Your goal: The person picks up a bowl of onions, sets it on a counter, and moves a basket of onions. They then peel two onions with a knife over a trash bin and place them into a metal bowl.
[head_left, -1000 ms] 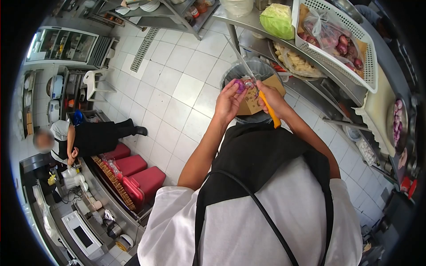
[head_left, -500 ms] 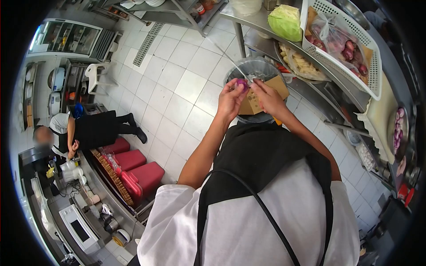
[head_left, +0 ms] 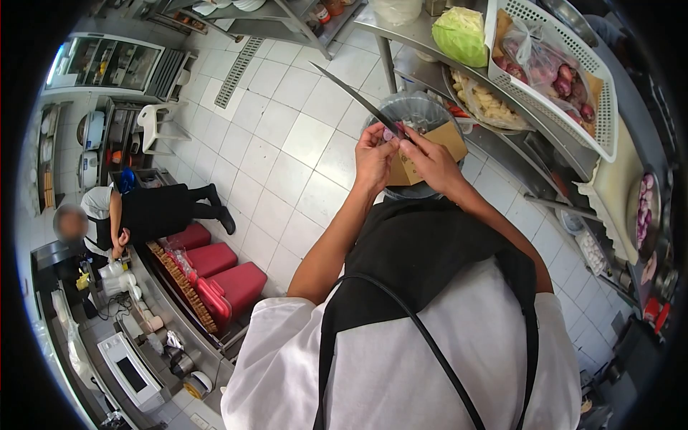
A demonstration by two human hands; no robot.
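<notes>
In my left hand [head_left: 374,159] I hold a small purple shallot [head_left: 389,134], mostly covered by my fingers. My right hand [head_left: 432,159] is closed around a long knife [head_left: 351,92]. Its dark blade points up and to the left, with the part near the handle lying against the shallot. Both hands are over a grey bin [head_left: 413,192] lined with plastic. A brown cardboard piece [head_left: 448,140] lies across the bin's opening, partly behind my right hand.
On the metal shelf at right are a cabbage [head_left: 459,37] and a white basket [head_left: 605,122] of shallots. Peeled shallots fill a metal bowl [head_left: 651,247] farther right. Red bins [head_left: 240,279] stand at left, near a person in a black apron [head_left: 154,208].
The knife has turned in my right hand: its blade showed thin and edge-on before, and now its broad dark side is visible. My hands stay close together over the bin.
</notes>
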